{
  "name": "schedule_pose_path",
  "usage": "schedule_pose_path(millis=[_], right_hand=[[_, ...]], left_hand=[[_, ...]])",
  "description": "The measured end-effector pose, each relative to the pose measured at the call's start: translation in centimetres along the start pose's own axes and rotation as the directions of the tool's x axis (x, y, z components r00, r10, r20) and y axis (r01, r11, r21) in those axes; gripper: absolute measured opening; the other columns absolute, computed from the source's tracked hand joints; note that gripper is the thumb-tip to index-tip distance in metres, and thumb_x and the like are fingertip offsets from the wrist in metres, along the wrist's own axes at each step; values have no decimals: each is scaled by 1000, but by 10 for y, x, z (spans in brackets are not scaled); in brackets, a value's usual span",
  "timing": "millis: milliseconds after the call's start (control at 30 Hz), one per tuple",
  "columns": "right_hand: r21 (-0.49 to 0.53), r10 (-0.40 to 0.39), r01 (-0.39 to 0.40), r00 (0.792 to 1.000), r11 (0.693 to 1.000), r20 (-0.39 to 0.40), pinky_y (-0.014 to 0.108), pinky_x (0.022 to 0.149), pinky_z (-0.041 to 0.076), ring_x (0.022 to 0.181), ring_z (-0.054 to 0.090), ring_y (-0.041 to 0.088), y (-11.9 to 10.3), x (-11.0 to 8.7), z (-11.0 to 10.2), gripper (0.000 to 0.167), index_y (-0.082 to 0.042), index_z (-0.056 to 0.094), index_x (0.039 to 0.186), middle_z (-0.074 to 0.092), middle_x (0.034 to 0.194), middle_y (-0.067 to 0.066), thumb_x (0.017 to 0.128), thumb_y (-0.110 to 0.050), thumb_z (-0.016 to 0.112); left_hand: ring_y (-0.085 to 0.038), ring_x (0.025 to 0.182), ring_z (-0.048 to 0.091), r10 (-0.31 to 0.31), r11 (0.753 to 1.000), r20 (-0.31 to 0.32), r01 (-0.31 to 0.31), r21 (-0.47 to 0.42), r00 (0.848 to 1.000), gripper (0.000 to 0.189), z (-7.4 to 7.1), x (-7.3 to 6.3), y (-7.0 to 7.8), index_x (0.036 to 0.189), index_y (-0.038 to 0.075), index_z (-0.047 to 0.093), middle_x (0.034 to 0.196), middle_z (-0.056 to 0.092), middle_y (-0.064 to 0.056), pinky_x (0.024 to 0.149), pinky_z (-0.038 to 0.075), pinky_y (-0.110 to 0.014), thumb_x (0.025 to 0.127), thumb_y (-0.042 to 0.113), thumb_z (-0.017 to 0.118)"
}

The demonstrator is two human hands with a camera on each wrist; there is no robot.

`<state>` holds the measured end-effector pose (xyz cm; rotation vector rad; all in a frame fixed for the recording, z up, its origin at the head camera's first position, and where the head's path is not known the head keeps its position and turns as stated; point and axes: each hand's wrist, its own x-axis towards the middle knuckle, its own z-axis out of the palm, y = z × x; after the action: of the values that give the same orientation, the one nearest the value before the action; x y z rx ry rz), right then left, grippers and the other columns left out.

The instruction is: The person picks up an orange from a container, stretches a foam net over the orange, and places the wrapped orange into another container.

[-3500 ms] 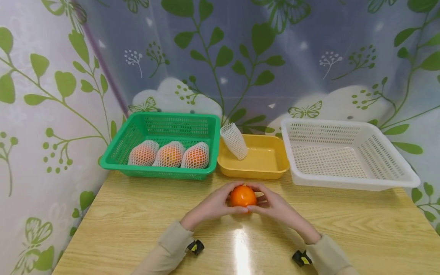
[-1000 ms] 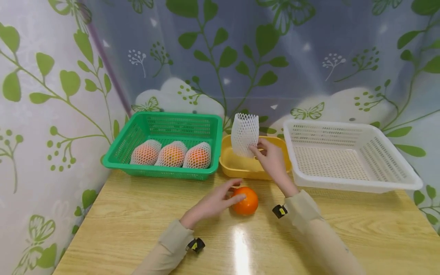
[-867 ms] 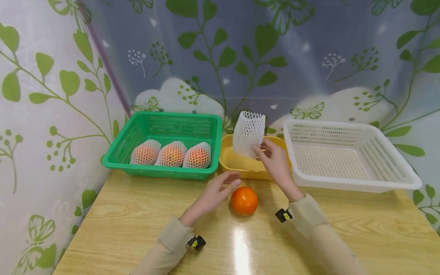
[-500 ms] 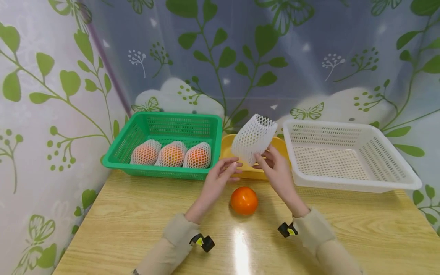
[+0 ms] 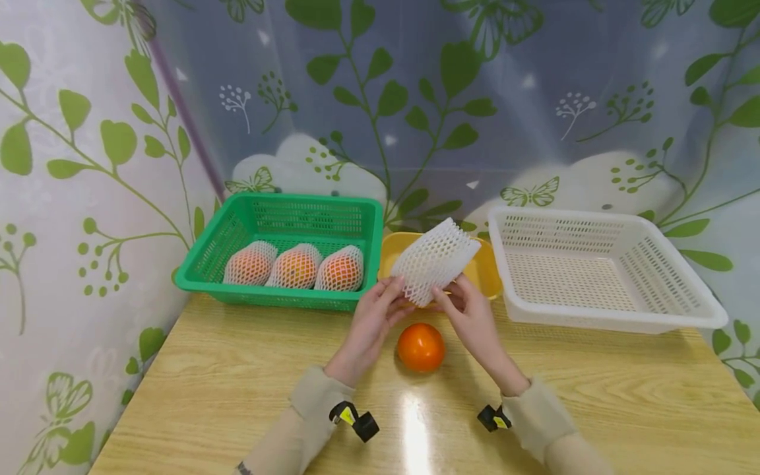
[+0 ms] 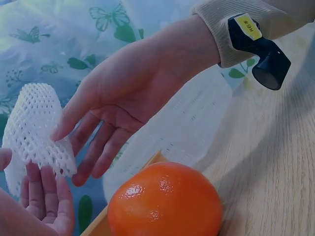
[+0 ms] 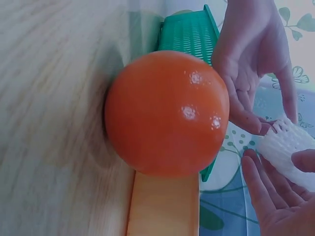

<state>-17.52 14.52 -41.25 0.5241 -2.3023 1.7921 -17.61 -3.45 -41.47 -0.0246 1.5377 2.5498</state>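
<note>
A white foam fruit net (image 5: 436, 258) is held tilted above the yellow tray, its far end rising to the right. My left hand (image 5: 369, 326) pinches the near left edge of the net between thumb and fingers. At the near right edge, my right hand (image 5: 477, 330) holds it with the thumb in front and fingers behind. On the table just below both hands sits a bare, shiny orange (image 5: 421, 348), touched by neither. The right wrist view shows the fruit large, with the net (image 7: 290, 147) between the fingertips of both hands.
A green basket (image 5: 279, 297) at left holds three netted fruits (image 5: 295, 267). The yellow tray (image 5: 489, 274) stands in the middle, partly hidden by net and hands. To the right is a white basket (image 5: 605, 316). All stand on a wooden table (image 5: 237, 376) before a patterned curtain.
My right hand lifted the net from the yellow tray and lowered it towards me, tilting it right. My left hand left the orange and took hold of the net's left edge.
</note>
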Motion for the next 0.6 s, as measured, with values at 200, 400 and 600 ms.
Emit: schedule_pose_path(millis=[200,400,600], right_hand=[[65,27,-31,998,997,61,43,79,62,94,72,21,0,-3,0,38,1,52,139,67,119,26,103,-9,59],[174,45,-67,990,983,130,52,88,58,105,70,28,0,-4,-2,35,1,49,140,62,129,24,107,-12,51],[261,168,-205,973,943,156,41,92,58,106,69,21,-3,-5,-3,47,-2,44,149,61,132,10,110,-29,45]], left_hand=[[-11,99,67,6,999,-33,-8,-52,999,42,-1,1,1,136,-6,54,119,66,-7,90,56,-26,105,23,56],[-11,102,65,30,981,-35,-36,-189,999,41,-1,1,6,140,-3,50,121,64,-5,85,56,-21,107,21,51],[-13,109,57,-10,970,96,33,-241,995,39,-1,-1,7,142,4,45,127,55,-4,84,52,-21,108,23,43]])
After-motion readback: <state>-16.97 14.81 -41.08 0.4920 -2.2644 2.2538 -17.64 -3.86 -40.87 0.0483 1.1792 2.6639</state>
